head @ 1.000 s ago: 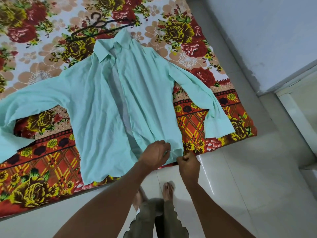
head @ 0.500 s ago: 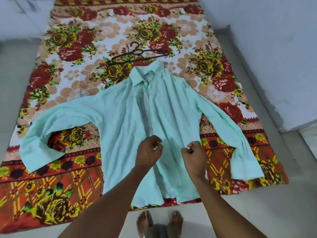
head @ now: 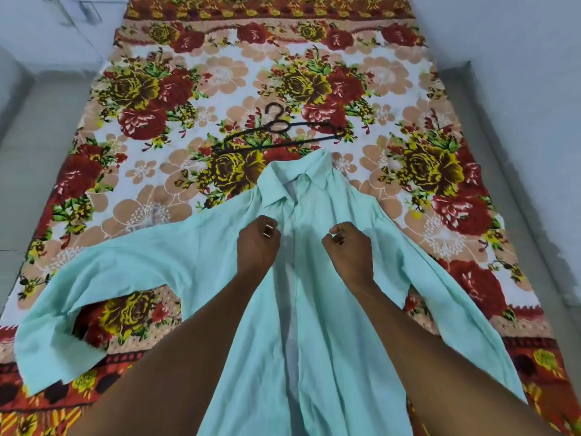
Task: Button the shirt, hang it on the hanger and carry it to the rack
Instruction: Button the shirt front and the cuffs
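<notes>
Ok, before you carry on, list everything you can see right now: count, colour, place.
shirt: one, mint green, spread flat on the bedsheet, front still open, collar away from the person
hanger: one, black, on the bedsheet just beyond the collar, apart from the shirt
bedsheet: one, floral red, yellow and white, under everything
floor: grey, either side of the bedsheet
left hand: curled, over the left front panel below the collar
right hand: curled, over the right front panel

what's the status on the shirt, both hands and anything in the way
Left hand and right hand: fingers curled, each on shirt front just below collar. Placket looks unbuttoned. Hanger lies apart, beyond collar, on floral sheet. Nothing in the way.
</notes>
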